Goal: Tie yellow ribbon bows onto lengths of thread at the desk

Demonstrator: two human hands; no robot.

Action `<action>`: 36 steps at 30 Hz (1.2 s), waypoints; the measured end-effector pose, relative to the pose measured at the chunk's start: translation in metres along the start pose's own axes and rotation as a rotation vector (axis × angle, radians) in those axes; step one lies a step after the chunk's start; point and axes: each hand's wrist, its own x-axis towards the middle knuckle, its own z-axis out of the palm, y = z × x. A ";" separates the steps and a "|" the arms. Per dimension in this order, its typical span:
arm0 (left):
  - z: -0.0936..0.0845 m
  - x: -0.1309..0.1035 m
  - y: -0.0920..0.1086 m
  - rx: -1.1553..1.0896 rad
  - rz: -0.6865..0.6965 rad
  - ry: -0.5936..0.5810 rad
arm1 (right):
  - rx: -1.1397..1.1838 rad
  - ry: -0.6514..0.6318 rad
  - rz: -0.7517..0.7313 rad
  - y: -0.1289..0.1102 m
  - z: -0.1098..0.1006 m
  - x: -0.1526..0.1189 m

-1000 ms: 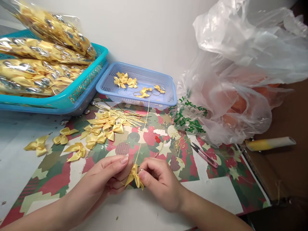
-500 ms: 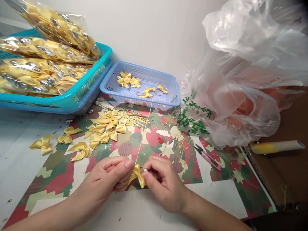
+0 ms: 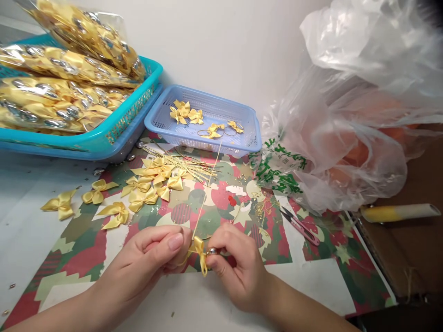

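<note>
Between my two hands hangs a yellow satin bow (image 3: pixel 199 249), seen nearly edge-on. My right hand (image 3: pixel 238 267) pinches a small shiny silver bead (image 3: pixel 212 251) at the bow's right side, between thumb and bent forefinger. My left hand (image 3: pixel 155 251) is closed just left of the bow; a thin yellow strand (image 3: pixel 188 256) runs from the bow into its fingers, whose inner side is hidden. A pale yellow cord (image 3: pixel 205 198) stretches taut from beside the left fingertips up towards the small blue basket (image 3: pixel 254 131). More yellow bows (image 3: pixel 141 198) lie loose beyond my left hand.
Gold wire ties (image 3: pixel 187 166) lie behind the loose bows. At left, a turquoise basket (image 3: pixel 100 143) holds filled clear bags (image 3: pixel 51 101). Thread snips (image 3: pixel 299 225) rest on the patterned paper to the right, below a crumpled plastic bag (image 3: pixel 363 138). A red pin (image 3: pixel 231 199) lies mid-table.
The bow has turned to a narrower, edge-on view. More of the silver bead now shows at my right fingertips, and a thin strand appears between bow and left hand.
</note>
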 end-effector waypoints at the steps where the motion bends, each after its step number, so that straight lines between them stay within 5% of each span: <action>1: 0.000 0.000 0.001 0.022 0.026 0.019 | -0.010 0.016 -0.013 0.000 0.000 0.000; 6: -0.003 0.001 0.000 0.224 0.111 0.246 | -0.110 0.071 0.000 0.001 -0.001 0.000; 11: -0.001 0.003 0.002 0.316 0.034 0.129 | -0.250 -0.072 0.112 0.004 -0.002 0.000; 17: -0.002 0.006 0.010 0.478 0.198 0.158 | -0.328 -0.135 0.113 0.006 -0.001 0.001; 23: -0.003 0.012 0.018 0.360 0.143 0.159 | -0.153 0.081 0.089 0.009 0.000 0.002; 36: -0.015 0.020 0.000 0.095 -0.066 0.128 | 0.039 0.035 0.201 0.002 0.002 0.003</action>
